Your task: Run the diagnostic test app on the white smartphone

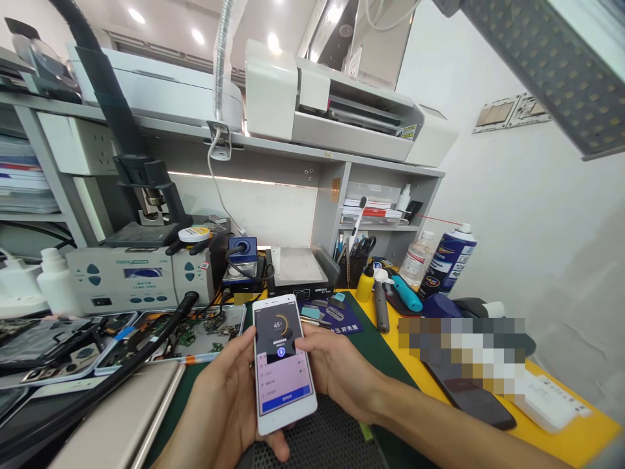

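Note:
A white smartphone (pixel 284 365) is held up between my hands, its lit screen facing me with a dial reading 45 and a blue bar near the bottom. My left hand (pixel 227 391) is closed round the phone's left edge, with a fingertip showing beneath its lower end. My right hand (pixel 336 368) grips the opposite edge, its thumb by the side of the screen. The other fingers of both hands are mostly hidden behind the phone. Below it lies a black perforated mat (pixel 325 440).
On the left are a rework station (pixel 141 277), a tray of circuit boards (pixel 195 332) and a gold laptop-like panel (pixel 112 417). A heating plate (pixel 300 270) stands behind. To the right lie a dark phone (pixel 469 387), a screwdriver-like tool (pixel 381 306) and a spray can (pixel 446 264).

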`<action>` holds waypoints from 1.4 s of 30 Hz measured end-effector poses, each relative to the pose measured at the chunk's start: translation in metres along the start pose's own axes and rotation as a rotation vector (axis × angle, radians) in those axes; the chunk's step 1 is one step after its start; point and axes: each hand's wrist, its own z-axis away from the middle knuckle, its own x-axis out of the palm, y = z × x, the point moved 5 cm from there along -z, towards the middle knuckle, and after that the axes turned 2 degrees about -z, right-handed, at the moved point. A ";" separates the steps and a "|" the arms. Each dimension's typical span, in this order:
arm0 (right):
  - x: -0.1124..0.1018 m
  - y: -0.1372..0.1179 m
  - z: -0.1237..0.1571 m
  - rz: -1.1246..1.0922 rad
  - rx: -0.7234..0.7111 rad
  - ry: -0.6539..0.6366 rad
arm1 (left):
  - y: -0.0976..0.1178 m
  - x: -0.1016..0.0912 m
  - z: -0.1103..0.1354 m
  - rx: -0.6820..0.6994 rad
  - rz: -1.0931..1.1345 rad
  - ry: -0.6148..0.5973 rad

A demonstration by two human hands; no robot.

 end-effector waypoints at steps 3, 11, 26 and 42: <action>-0.001 0.001 0.000 -0.002 -0.007 0.002 | -0.001 -0.001 0.000 0.004 0.005 -0.005; 0.000 0.001 0.000 -0.002 0.007 0.025 | -0.002 -0.002 0.000 -0.011 -0.010 -0.008; 0.000 0.000 0.000 -0.014 0.001 0.049 | 0.004 0.008 0.006 -0.004 -0.089 0.001; -0.001 0.002 -0.001 -0.027 0.001 0.080 | -0.002 0.000 0.000 0.002 -0.066 -0.024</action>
